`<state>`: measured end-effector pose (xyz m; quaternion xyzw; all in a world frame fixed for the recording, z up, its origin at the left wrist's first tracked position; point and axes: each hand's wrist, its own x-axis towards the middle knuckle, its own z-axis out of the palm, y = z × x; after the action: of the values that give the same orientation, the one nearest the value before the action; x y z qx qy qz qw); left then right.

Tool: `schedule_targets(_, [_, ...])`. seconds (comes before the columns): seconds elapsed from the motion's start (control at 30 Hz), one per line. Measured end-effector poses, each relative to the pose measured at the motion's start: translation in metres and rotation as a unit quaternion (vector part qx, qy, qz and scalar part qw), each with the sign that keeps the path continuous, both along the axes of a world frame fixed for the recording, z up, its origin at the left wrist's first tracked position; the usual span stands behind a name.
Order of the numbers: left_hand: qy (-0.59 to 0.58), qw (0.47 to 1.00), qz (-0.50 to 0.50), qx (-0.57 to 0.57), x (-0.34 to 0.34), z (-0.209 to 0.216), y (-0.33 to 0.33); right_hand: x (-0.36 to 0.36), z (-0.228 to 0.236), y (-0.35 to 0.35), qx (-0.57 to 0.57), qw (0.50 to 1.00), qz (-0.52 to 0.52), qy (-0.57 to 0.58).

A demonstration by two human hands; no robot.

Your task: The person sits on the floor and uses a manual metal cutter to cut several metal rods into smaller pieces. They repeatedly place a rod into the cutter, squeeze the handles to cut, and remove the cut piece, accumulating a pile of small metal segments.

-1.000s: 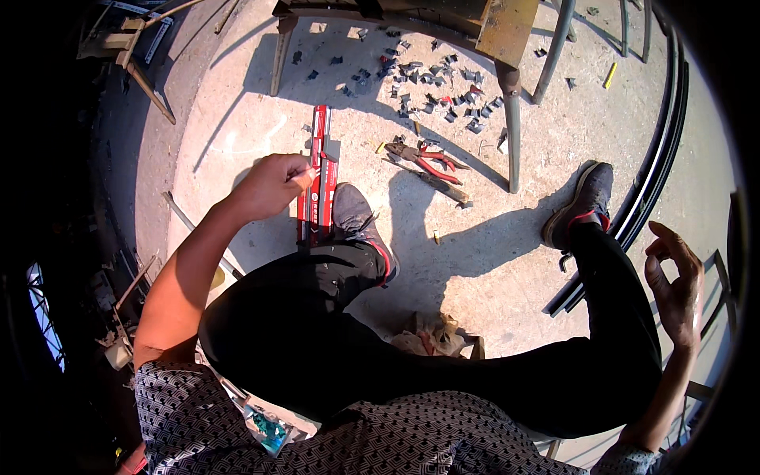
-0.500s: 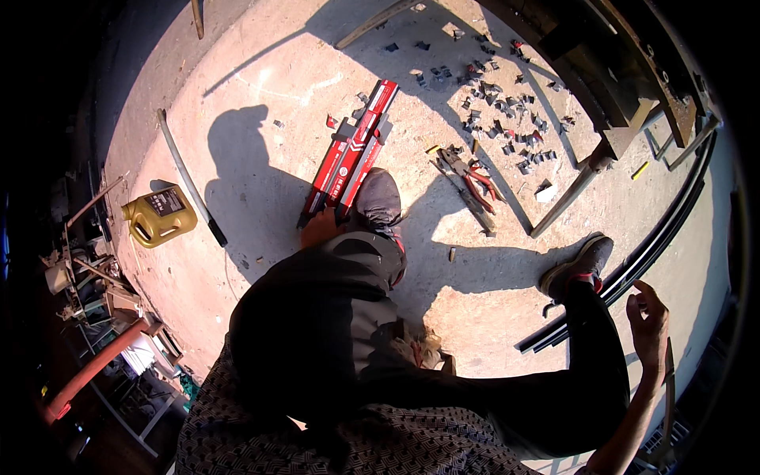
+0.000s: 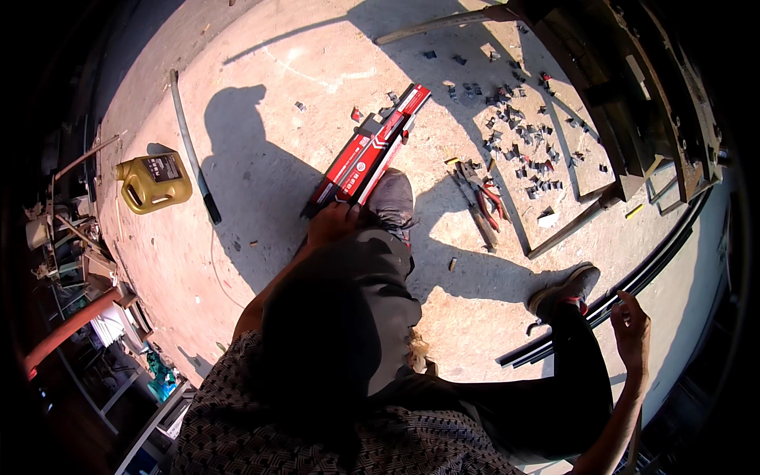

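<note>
My left hand [image 3: 332,225] is closed round the near end of a long, narrow red and black bundle with printed sides [image 3: 360,162]. The bundle slants away to the right across the floor, and a dark bracket-like piece [image 3: 370,126] sits on it about midway. My left shoe [image 3: 391,198] is right beside its near end. My right hand [image 3: 631,336] hangs at the right, over the floor near several long black bars [image 3: 633,286]. Its fingers are loosely curled with a gap at the thumb, and I see nothing in them.
Pliers with red handles [image 3: 489,204] lie right of my left shoe. Several small dark metal clips [image 3: 522,142] are scattered beyond. An olive jug [image 3: 155,184] and a grey pipe [image 3: 190,142] are at the left. A metal frame [image 3: 625,87] stands at the far right.
The far end of the red and black bundle has swung to the right, with my left hand still on its near end. My right hand stays at the right, curled. The whole view has shifted slightly.
</note>
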<state>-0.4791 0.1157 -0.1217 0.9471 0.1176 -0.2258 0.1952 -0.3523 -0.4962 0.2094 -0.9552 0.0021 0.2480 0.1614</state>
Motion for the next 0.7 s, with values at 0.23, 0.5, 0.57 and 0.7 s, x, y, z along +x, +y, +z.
schedule_targets(0.23, [-0.09,0.979,0.176,-0.051,0.028,0.037,-0.01,-0.001,-0.001,0.004,-0.015,1.0,0.01,0.018])
schedule_targets(0.5, [-0.091,0.99,0.1,0.045,0.024,0.035,-0.015,-0.003,-0.003,0.003,-0.038,0.999,0.0,0.03])
schedule_targets(0.57, [-0.095,0.988,0.11,0.05,0.021,0.023,-0.015,-0.005,-0.003,0.003,-0.047,0.998,-0.004,0.034])
schedule_targets(0.7, [-0.116,0.985,0.119,0.037,0.017,0.005,-0.007,-0.004,-0.003,0.005,-0.062,0.997,0.0,0.05])
